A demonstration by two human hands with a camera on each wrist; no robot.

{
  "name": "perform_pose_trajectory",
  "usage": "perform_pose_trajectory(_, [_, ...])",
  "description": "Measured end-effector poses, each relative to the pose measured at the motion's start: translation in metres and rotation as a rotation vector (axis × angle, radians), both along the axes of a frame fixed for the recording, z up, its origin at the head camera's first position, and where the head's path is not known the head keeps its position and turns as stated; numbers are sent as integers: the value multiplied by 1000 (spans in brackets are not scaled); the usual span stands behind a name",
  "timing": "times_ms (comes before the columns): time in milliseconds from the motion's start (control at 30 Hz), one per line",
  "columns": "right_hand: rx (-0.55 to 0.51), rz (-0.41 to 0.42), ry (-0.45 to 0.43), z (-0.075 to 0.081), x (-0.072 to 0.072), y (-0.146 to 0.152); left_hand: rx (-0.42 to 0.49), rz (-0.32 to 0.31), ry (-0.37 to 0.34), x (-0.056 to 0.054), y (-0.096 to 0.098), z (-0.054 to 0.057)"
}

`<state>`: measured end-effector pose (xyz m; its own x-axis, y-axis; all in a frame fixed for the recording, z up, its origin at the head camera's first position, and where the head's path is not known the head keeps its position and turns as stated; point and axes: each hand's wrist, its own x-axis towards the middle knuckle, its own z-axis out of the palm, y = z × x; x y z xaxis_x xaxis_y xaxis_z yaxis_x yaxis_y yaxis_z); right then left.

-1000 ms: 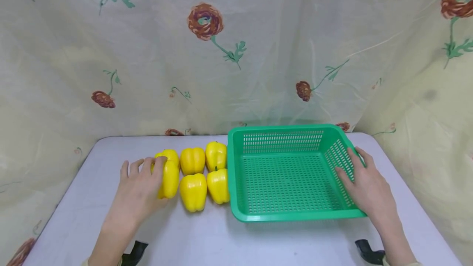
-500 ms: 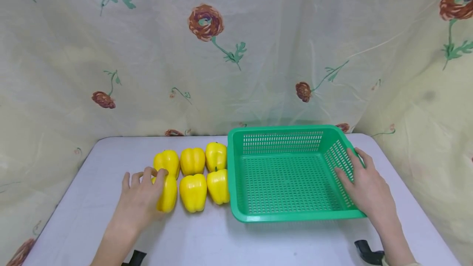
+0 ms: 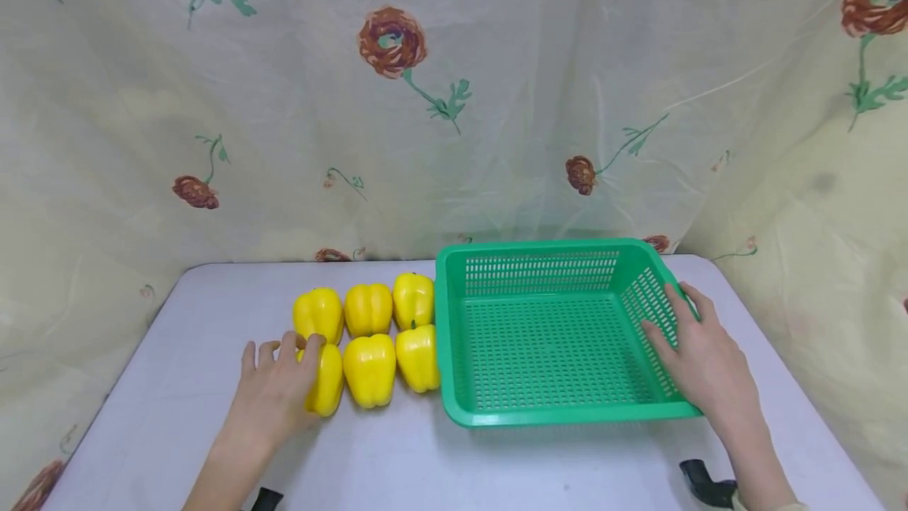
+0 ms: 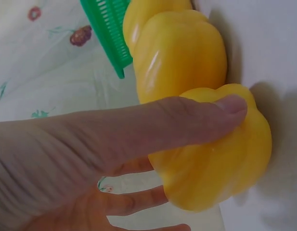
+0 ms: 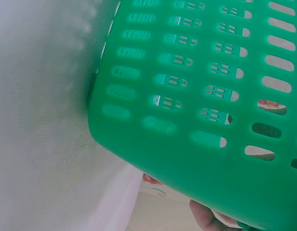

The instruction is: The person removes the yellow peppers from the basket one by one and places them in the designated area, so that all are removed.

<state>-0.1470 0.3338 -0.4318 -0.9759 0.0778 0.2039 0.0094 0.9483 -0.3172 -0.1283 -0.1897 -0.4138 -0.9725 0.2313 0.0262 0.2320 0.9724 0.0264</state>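
My left hand (image 3: 273, 389) holds a yellow bell pepper (image 3: 328, 386) at the front left of a group of several. In the left wrist view the thumb lies across this pepper (image 4: 215, 168), and other fingers reach its far side. The back row has three peppers, its left one (image 3: 317, 314) right behind the held one. Beside it in the front row is another pepper (image 3: 370, 371). My right hand (image 3: 709, 361) grips the right rim of a green plastic basket (image 3: 567, 418), thumb inside. In the right wrist view the basket wall (image 5: 177, 144) hides most of that hand.
The basket stands on a white table (image 3: 511, 468), its left side right against the nearest peppers (image 3: 418, 359). A flowered curtain (image 3: 496, 180) hangs behind and at both sides. Black curved pieces (image 3: 702, 483) show near each wrist.
My left hand has come toward the front with the pepper, setting it in line with the front row and uncovering the pepper behind. The right hand and basket have stayed put.
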Motion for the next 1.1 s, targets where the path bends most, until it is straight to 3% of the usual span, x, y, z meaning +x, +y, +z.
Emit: perform_pose_trajectory(1100, [-3,0,-4,0,0,-1,1,-2,-35,4,-1,-2])
